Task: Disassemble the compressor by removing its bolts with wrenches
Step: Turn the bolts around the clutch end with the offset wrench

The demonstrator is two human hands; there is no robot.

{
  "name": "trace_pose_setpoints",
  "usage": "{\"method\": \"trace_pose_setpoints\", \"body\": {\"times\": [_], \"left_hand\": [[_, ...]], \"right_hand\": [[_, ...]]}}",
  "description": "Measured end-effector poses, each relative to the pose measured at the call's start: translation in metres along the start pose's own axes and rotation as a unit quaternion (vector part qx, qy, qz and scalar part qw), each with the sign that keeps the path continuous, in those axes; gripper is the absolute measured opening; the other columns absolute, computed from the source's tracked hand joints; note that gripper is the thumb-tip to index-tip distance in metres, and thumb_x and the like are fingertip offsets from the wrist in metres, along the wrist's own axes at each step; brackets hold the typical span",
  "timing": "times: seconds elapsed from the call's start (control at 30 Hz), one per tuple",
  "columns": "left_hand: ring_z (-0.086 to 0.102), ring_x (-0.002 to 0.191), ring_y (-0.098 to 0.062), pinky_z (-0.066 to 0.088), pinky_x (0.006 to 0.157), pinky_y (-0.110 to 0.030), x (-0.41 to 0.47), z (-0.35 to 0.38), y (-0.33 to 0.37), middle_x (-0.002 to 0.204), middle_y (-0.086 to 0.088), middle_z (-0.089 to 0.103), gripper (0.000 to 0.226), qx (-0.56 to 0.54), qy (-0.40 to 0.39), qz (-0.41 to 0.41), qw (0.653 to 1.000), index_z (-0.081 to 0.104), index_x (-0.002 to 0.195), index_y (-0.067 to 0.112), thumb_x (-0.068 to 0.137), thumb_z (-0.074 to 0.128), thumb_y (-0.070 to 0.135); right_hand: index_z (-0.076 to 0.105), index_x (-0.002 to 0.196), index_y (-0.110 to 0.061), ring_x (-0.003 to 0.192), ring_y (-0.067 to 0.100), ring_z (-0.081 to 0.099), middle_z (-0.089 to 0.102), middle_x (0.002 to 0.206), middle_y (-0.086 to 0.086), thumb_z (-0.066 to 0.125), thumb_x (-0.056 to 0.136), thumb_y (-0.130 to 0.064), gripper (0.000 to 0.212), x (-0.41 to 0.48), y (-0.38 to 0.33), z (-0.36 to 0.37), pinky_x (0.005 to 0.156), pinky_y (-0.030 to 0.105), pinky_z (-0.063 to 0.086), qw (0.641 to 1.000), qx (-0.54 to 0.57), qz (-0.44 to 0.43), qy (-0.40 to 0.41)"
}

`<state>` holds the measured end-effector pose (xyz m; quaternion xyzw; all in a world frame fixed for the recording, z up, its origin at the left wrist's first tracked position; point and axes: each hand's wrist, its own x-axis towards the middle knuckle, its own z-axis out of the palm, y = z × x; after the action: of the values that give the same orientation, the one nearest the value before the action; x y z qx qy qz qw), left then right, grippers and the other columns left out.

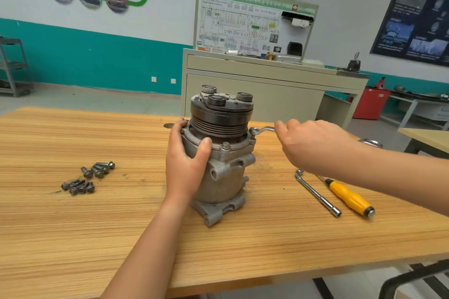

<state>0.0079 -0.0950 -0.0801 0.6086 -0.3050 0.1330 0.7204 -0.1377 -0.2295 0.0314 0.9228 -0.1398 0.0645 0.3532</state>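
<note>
A grey metal compressor [226, 177] stands upright on the wooden table [97, 226], its dark pulley [220, 116] on top. My left hand [187, 165] grips its left side, thumb on the flange rim. My right hand [313, 145] holds the handle of a ring wrench [261, 130] whose ring end sits on a bolt at the flange's right edge. Another bolt [226, 145] stands in the flange at the front.
Several loose bolts [88, 177] lie in two small groups on the table to the left. An L-shaped socket wrench [317, 193] and a yellow-handled screwdriver [349, 198] lie to the right. A beige training cabinet [267, 75] stands behind the table.
</note>
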Motion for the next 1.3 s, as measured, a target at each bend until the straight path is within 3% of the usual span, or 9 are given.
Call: {"method": "trace_pose_setpoints", "body": {"times": [0.33,0.43,0.57,0.67,0.83,0.93,1.07,1.2,1.3], "left_hand": [[0.042,0.098,0.026,0.031,0.075,0.006,0.000,0.000,0.000,0.111,0.031,0.045,0.063,0.003,-0.003,-0.002,1.000,0.039,0.123,0.032,0.066,0.046,0.057],[0.043,0.098,0.026,0.031,0.074,0.006,-0.001,0.000,0.001,0.108,0.031,0.046,0.059,0.004,-0.003,0.002,1.000,0.039,0.121,0.033,0.067,0.047,0.055],[0.042,0.099,0.026,0.030,0.075,0.006,0.000,-0.002,0.001,0.108,0.032,0.046,0.058,0.017,-0.004,0.002,1.000,0.038,0.120,0.035,0.067,0.047,0.056],[0.044,0.101,0.022,0.031,0.078,0.005,0.001,-0.002,-0.001,0.111,0.032,0.046,0.061,0.032,-0.005,0.003,0.999,0.039,0.122,0.036,0.066,0.047,0.058],[0.044,0.102,0.019,0.031,0.081,0.003,0.001,-0.001,-0.002,0.113,0.029,0.046,0.066,0.032,-0.001,0.004,0.999,0.040,0.126,0.031,0.066,0.046,0.058],[0.041,0.100,0.027,0.029,0.078,0.006,0.001,0.000,-0.002,0.111,0.034,0.043,0.060,0.023,0.000,0.009,1.000,0.039,0.123,0.032,0.067,0.046,0.055],[0.040,0.099,0.028,0.029,0.077,0.007,0.001,0.000,0.000,0.110,0.033,0.044,0.059,0.021,0.001,0.010,1.000,0.039,0.122,0.033,0.067,0.046,0.055],[0.040,0.098,0.029,0.029,0.075,0.007,0.001,-0.001,0.000,0.108,0.034,0.043,0.058,0.022,0.000,0.009,1.000,0.038,0.120,0.034,0.067,0.046,0.056],[0.039,0.098,0.029,0.028,0.076,0.007,0.001,-0.001,0.000,0.110,0.033,0.043,0.061,0.025,-0.001,0.010,1.000,0.038,0.122,0.032,0.067,0.045,0.057]], "right_hand": [[0.033,0.124,-0.012,0.047,0.012,0.030,0.031,0.069,-0.002,0.043,0.092,-0.010,0.034,0.009,0.015,0.021,0.040,0.023,0.020,0.999,-0.011,-0.041,0.021],[0.039,0.120,-0.014,0.062,0.017,0.046,0.039,0.075,-0.003,0.042,0.091,-0.006,0.030,0.026,0.024,0.032,0.046,0.026,0.031,0.998,-0.005,-0.035,0.050],[0.060,0.103,0.002,0.073,0.029,0.064,0.068,0.087,0.015,0.057,0.078,0.014,0.028,0.057,0.015,0.046,0.073,0.040,0.054,0.972,0.081,-0.082,0.203],[0.067,0.087,0.006,0.073,0.030,0.068,0.070,0.083,0.019,0.067,0.064,0.021,0.028,0.072,0.014,0.048,0.078,0.050,0.051,0.938,0.095,-0.110,0.314],[0.062,0.099,0.007,0.055,0.028,0.057,0.063,0.069,0.015,0.056,0.085,0.006,0.015,0.047,0.020,0.034,0.058,0.040,0.052,0.895,0.254,-0.002,0.367],[0.055,0.113,0.000,0.046,0.018,0.042,0.044,0.057,-0.006,0.044,0.096,-0.011,0.024,0.013,0.015,0.024,0.045,0.028,0.034,0.882,0.348,0.044,0.314],[0.046,0.118,-0.018,0.055,0.018,0.049,0.047,0.061,-0.005,0.030,0.097,-0.028,0.028,-0.015,0.005,0.026,0.047,0.031,0.039,0.967,0.228,0.046,0.107],[0.041,0.119,-0.020,0.064,0.018,0.052,0.050,0.067,-0.002,0.032,0.098,-0.020,0.023,-0.012,-0.004,0.018,0.055,0.032,0.046,0.978,0.197,0.061,0.043],[0.042,0.115,-0.014,0.049,0.014,0.037,0.036,0.058,-0.003,0.036,0.095,-0.009,0.022,-0.005,-0.009,0.007,0.042,0.026,0.029,0.993,0.104,0.052,0.026]]}}
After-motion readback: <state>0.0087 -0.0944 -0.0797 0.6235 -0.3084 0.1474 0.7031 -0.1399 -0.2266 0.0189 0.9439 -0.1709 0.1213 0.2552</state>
